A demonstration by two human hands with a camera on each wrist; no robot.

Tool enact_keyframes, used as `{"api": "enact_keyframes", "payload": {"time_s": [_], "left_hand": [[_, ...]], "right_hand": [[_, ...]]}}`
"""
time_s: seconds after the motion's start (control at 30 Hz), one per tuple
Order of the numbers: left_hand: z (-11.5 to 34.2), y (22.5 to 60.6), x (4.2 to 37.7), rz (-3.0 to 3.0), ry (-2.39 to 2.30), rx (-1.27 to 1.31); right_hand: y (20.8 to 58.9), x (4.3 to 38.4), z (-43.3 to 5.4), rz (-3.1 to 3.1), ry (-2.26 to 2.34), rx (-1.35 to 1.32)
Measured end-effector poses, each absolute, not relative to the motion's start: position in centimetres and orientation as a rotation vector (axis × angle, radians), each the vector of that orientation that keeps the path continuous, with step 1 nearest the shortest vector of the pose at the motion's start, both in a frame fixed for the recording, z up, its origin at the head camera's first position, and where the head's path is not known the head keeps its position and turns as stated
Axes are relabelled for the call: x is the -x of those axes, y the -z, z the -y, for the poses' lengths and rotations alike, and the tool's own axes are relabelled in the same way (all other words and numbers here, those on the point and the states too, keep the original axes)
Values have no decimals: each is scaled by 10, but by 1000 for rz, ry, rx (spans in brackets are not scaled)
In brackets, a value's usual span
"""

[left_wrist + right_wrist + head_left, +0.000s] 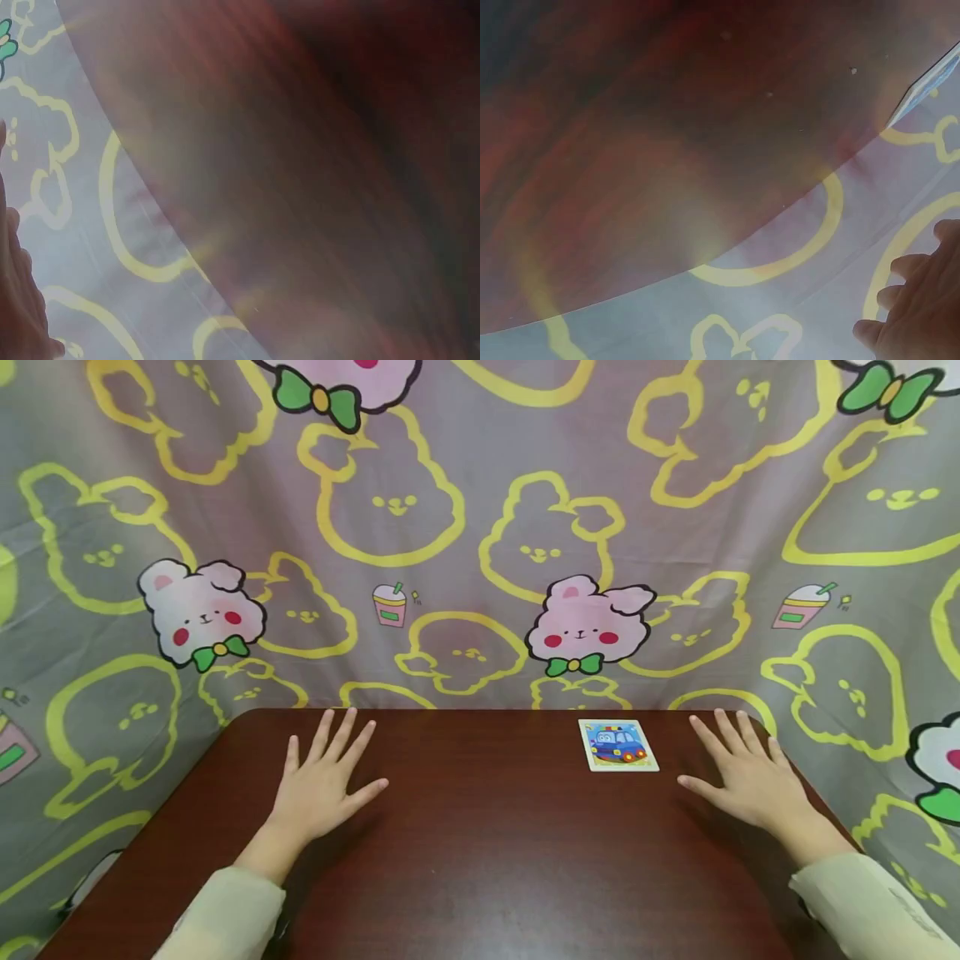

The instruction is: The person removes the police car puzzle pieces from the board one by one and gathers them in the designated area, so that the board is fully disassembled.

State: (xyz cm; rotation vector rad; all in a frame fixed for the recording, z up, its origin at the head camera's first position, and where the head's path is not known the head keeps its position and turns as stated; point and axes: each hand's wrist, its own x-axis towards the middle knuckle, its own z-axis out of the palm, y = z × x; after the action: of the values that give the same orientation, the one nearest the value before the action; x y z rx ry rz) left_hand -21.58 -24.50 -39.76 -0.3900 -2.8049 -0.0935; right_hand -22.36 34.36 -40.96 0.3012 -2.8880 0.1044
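My left hand [318,789] is held over the left side of the table with fingers spread straight and nothing in it. On the other side, my right hand [753,781] is spread the same way, palm down and holding nothing. Nearest to it, just left of its fingers, lies a square picture puzzle [618,746] with a pale border and a blue cartoon police car. In the right wrist view a thin edge of the puzzle [926,86] shows at the upper right. Part of the left hand [21,300] appears at the left edge of the left wrist view.
The dark reddish-brown table [480,835] has a glossy top and rounded far corners. Behind it and along both sides hangs a grey curtain [465,585] printed with yellow outlines and pink bunny heads. Its lower part meets the table's far edge.
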Motion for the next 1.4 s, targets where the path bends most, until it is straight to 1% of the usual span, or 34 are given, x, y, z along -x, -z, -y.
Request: {"api": "enact_keyframes", "payload": {"time_s": [0.7, 0.9, 1.1, 1.4], "left_hand": [[162, 397, 257, 2856, 82, 605], [138, 399, 269, 2888, 66, 673], [109, 406, 278, 2921, 36, 737], [69, 409, 292, 2956, 25, 809]], "right_hand": [[418, 265, -322, 3087, -229, -334], [422, 277, -316, 3115, -291, -406], [429, 284, -312, 3130, -364, -464], [432, 293, -309, 3176, -387, -439]]}}
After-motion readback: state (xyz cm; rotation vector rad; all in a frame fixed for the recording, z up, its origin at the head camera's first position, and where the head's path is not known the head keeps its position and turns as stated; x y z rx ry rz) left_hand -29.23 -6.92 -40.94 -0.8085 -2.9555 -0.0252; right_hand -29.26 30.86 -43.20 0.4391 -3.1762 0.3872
